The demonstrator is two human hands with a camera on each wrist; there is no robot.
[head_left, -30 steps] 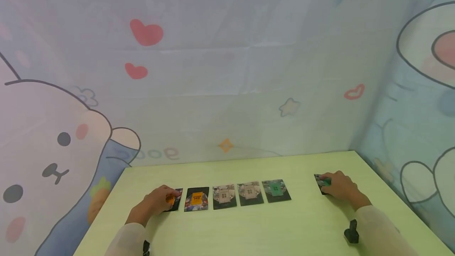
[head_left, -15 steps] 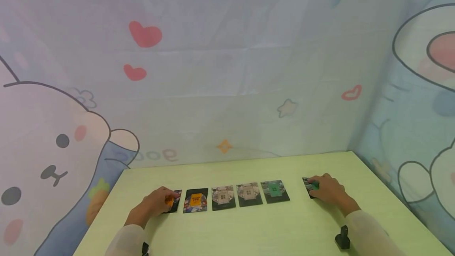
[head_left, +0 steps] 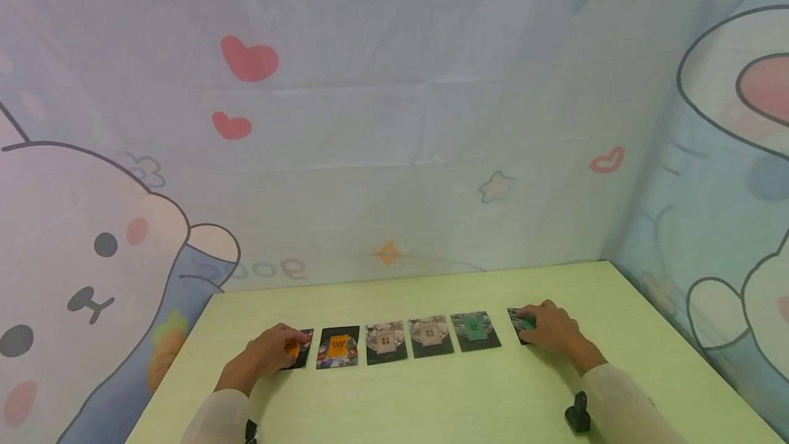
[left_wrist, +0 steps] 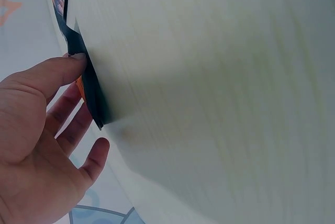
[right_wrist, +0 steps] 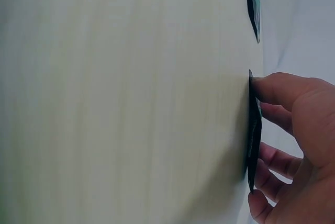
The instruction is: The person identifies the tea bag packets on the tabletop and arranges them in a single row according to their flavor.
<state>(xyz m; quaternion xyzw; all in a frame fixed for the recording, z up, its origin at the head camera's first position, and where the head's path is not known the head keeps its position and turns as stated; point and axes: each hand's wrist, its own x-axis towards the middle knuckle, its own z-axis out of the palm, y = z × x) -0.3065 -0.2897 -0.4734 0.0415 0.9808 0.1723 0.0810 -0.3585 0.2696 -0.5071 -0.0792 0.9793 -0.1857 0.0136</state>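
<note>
Several flat, dark sachets with printed labels lie in a row across the table in the head view. At the left end, my left hand holds an orange-labelled sachet and covers part of it. In the left wrist view the thumb is on the edge of this sachet, which looks slightly bent. At the right end, my right hand grips a green-labelled sachet. The right wrist view shows thumb and fingers around that sachet, close over the table. A second green sachet lies just left of it.
Between the hands also lie another orange-labelled sachet and two beige-labelled ones, a left beige sachet and a right beige sachet. The pale green table meets a cartoon-printed cloth backdrop behind and at both sides.
My right hand has moved left with its green sachet, narrowing the gap to the neighbouring green one. My left hand has stayed at the orange sachet.
</note>
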